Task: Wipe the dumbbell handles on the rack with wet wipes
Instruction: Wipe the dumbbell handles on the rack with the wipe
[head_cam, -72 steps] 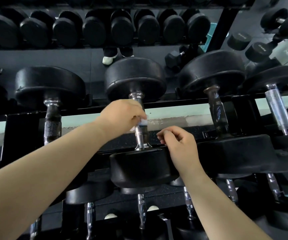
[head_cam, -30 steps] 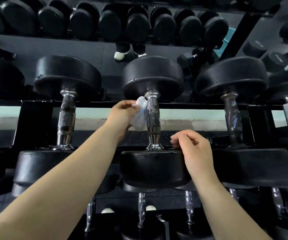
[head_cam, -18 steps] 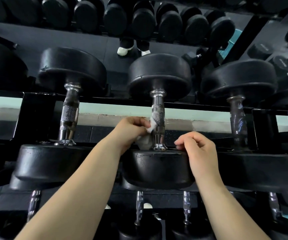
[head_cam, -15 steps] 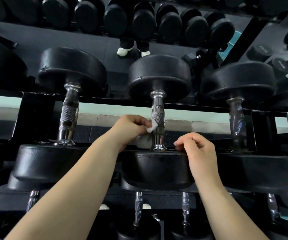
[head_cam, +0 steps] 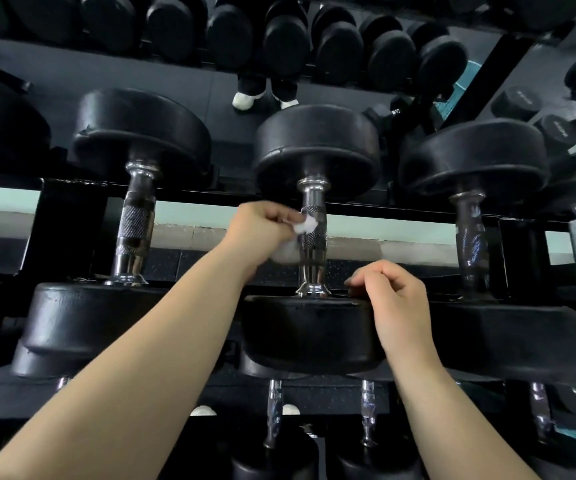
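Mostly hidden, the wet wipe [head_cam: 306, 224] is pinched by left hand [head_cam: 260, 230] fingers against the handle [head_cam: 312, 245]; right hand [head_cam: 392, 297] fingers curl, grip unclear

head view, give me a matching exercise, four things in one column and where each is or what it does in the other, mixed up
1 left hand
2 right hand
3 wipe
4 shoes

a pressed against the middle handle
b top centre of the picture
c pinches the wipe
d fingers curled over the near head

Pairs: 1-c, 2-d, 3-a, 4-b
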Available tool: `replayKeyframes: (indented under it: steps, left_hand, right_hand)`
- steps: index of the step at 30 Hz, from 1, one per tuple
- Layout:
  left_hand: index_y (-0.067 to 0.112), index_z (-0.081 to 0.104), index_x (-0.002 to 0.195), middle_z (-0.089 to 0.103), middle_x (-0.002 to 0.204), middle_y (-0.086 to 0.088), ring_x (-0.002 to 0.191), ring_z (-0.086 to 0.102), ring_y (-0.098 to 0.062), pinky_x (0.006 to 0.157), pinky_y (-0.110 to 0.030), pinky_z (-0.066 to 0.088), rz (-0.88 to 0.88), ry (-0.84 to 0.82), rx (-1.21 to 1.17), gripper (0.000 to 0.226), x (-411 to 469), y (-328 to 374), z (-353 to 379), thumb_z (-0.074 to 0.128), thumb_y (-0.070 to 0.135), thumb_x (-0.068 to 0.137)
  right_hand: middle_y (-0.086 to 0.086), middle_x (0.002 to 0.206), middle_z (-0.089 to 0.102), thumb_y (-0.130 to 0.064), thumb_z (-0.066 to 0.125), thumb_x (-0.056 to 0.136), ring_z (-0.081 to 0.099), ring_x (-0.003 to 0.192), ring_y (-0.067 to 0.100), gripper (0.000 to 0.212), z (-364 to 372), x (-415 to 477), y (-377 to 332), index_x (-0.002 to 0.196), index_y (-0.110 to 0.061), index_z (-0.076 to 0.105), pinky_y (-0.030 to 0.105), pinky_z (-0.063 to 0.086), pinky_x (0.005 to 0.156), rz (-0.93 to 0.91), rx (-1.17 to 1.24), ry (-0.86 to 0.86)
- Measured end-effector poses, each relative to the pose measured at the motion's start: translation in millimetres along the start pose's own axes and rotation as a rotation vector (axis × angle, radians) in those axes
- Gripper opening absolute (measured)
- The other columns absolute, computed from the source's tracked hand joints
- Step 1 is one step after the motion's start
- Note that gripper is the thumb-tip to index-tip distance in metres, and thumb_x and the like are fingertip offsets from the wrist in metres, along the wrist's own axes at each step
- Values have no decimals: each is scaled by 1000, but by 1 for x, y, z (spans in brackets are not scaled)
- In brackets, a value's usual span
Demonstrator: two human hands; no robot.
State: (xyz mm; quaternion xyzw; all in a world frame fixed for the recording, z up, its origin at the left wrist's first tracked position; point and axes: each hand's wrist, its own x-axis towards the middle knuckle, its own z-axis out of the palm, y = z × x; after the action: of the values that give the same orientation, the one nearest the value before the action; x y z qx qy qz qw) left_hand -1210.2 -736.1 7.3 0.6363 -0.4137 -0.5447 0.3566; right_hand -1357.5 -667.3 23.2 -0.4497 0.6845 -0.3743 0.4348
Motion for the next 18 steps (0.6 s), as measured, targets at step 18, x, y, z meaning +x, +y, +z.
replayKeyframes:
  steps: [18]
  left_hand:
    - [9, 51, 72, 61, 56, 0, 57, 57, -13, 53, -20, 49, -233, -219, -383, 24, 30, -15, 9, 44, -9, 87]
  right_hand:
    - [-12, 54, 59, 1, 49, 80, 50, 60, 7, 35, 0, 1, 5, 54, -20, 60, 10, 39, 53, -53, 70, -4]
